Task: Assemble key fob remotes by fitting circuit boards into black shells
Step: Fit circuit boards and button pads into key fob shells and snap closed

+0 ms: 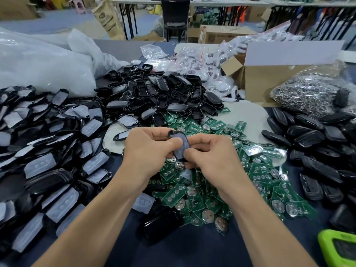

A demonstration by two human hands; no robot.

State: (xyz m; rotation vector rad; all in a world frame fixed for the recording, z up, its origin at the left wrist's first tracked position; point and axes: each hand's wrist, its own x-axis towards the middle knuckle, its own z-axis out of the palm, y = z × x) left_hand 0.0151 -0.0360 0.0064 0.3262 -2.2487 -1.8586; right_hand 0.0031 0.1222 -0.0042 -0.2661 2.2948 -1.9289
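Both hands are pinching one black shell (178, 146) in mid-air over the green circuit boards (202, 189): left hand (152, 149) on its left edge, right hand (210, 151) curled round the lower right. My worry is a board sitting crooked, so squeezing could bend a clip or pop it loose into the heap on the worktop (188, 245). Honestly can't tell if a board is even inside, since fingers cover the seam.

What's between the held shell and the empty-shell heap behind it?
Head view: loose green circuit boards fill that stretch, from the held shell up to the heap.
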